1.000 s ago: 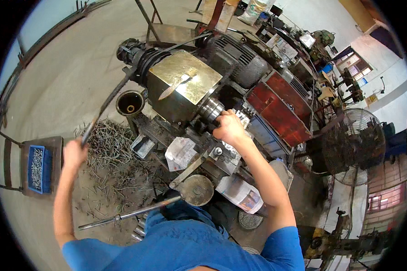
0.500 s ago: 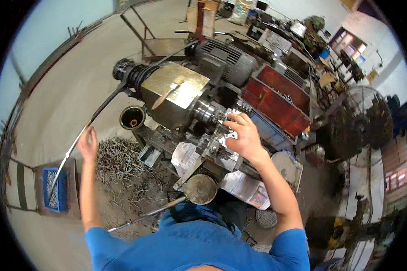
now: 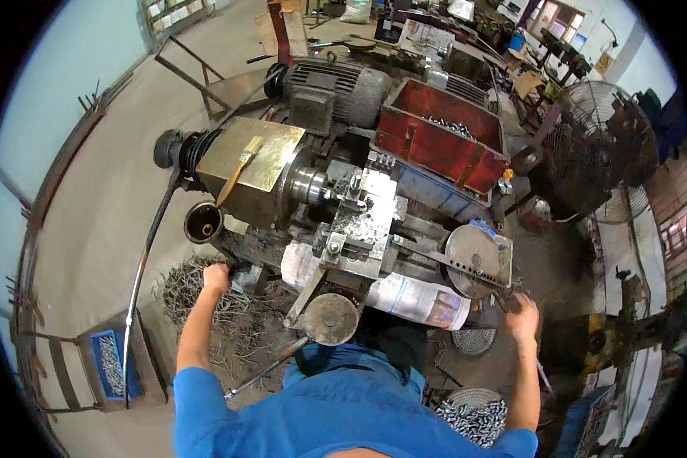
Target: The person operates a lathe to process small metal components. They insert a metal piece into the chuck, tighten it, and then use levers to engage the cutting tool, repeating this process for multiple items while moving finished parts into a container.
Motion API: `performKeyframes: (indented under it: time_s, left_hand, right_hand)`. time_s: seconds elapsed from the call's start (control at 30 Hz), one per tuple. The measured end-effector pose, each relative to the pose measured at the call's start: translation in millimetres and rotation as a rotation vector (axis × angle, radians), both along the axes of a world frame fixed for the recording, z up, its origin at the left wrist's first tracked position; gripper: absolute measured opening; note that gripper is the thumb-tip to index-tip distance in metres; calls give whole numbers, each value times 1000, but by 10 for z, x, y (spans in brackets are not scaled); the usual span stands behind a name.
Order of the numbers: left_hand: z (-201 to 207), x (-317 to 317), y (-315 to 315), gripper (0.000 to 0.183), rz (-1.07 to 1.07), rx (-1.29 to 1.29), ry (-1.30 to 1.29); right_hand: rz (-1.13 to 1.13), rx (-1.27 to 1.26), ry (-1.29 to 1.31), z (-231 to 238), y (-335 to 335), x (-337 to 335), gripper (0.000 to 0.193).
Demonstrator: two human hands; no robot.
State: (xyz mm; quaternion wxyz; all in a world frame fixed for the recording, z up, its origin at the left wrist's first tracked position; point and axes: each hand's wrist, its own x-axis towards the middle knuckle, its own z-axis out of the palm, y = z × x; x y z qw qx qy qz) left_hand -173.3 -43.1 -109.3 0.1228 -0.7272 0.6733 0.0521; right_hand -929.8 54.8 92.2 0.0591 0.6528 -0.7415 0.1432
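Observation:
My left hand (image 3: 217, 277) is closed at the near left edge of a small lathe-like machine (image 3: 282, 191), above a heap of metal turnings (image 3: 198, 301). What its fingers hold is hidden. My right hand (image 3: 521, 317) is closed around the short handle at the end of a perforated metal lever (image 3: 466, 269), beside a round plate (image 3: 473, 248). Between the hands stands the greasy tool slide (image 3: 365, 217), facing a shiny chuck (image 3: 309, 185). A brush (image 3: 240, 168) with a wooden handle lies on the brass-coloured cover.
Behind the slide, a red bin (image 3: 435, 137) of small metal parts sits over a blue crate (image 3: 435, 191). A motor (image 3: 336, 91) stands at the back, a fan (image 3: 599, 153) at right. A long rod (image 3: 145, 275) slants down toward a blue tray (image 3: 108, 365) of parts.
My left hand has left the long rod and closed at the machine's edge. My right hand has moved from the tool slide to the lever at the right. The view has shifted.

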Motion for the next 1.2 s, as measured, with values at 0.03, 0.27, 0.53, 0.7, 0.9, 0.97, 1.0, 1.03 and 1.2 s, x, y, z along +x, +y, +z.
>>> performKeyframes:
  time_s: [0.03,0.27,0.53,0.7,0.9,0.97,1.0,1.03,1.2]
  left_hand:
    - [29,-35,5,24,87,-34,96]
    - [240,140,397,33,418,-68,347]
    - [-381,606,1049,21,567,102,664]
    - [-433,629,929,27,428,19,620]
    - [62,113,340,29,421,-47,689]
    - [113,212,416,29,343,-157,535]
    - [208,127,325,29,280,-203,467]
    - [270,0,260,32,266,-212,442]
    - [258,-122,139,42,72,-20,187]
  right_hand:
    - [-155,61,88,-163,222,-265,49]
    - [-693,267,127,-1029,1377,-790,31]
    - [-604,241,-290,-783,1897,818,25]
    - [-601,152,-462,-762,1879,1369,30]
    - [-595,180,-494,-904,1977,1266,34]
    - [-567,200,-525,-669,1859,1270,36]
    - [-576,199,-535,-602,1825,1274,38]
    - [-580,233,-417,-888,1940,1007,40]
    - [-521,343,20,-991,1759,-230,41]
